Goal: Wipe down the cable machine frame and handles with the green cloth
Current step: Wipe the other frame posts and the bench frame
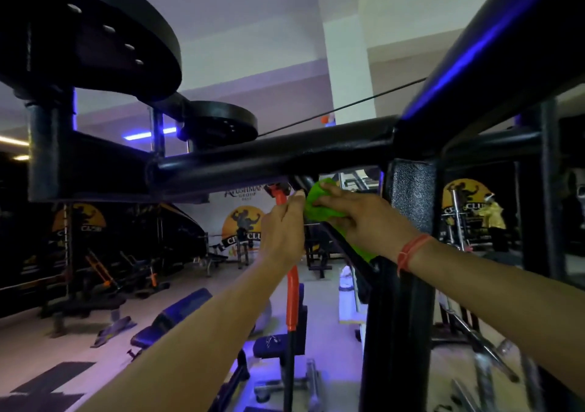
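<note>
High on the left, two black pulley discs (95,32) hang over the black frame tube (253,158) that crosses the view. Below its middle, the left hand (281,225) curls around the top of an orange-sleeved bar (292,297). Just beside it, the right hand (364,218) presses the green cloth (319,202) with curled fingers around a slanting black bar (345,250) under the tube. An orange band (411,250) circles the right wrist, against a black upright post (408,285).
</note>
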A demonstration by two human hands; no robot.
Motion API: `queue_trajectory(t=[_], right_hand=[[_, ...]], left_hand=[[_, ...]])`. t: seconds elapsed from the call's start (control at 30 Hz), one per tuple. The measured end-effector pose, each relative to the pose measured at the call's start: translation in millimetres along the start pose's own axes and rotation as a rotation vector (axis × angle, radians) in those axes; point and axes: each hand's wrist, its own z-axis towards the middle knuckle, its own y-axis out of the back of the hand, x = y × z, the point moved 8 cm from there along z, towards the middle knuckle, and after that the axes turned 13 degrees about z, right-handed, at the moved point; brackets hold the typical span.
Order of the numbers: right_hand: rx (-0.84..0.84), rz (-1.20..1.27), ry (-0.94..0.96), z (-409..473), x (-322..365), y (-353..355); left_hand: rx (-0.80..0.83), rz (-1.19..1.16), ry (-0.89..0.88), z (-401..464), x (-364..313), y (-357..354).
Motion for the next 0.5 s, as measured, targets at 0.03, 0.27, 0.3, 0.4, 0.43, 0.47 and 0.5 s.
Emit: queue_trajectory(t=[0.03,0.27,0.3,0.4,0.43,0.47,0.5], right_hand=[[0.053,-0.025,0.015,-5,0,-3],[0.387,-0.293,0.148,-39,5,9],[0.378,-0.29,0.149,-41,5,7],[0.529,-0.392,0.163,-59,4,-15],[0.576,-0.441,0.171,-61,5,-15],[0.587,-0.477,0.191,-58,9,-11],[0.582,-0.5,0.211,-53,11,-6]], left_hand=[[0.011,-0.025,0.008,0,2,-1],[0.07,-0.097,0.006,-21,14,-29],[0.084,-0.114,0.02,-25,17,-34],[0.105,-0.124,0.06,-36,24,-44],[0.101,-0.129,0.075,-38,25,-46],[0.082,-0.137,0.091,-39,25,-46],[0.057,-0.145,0.102,-39,26,-46]])
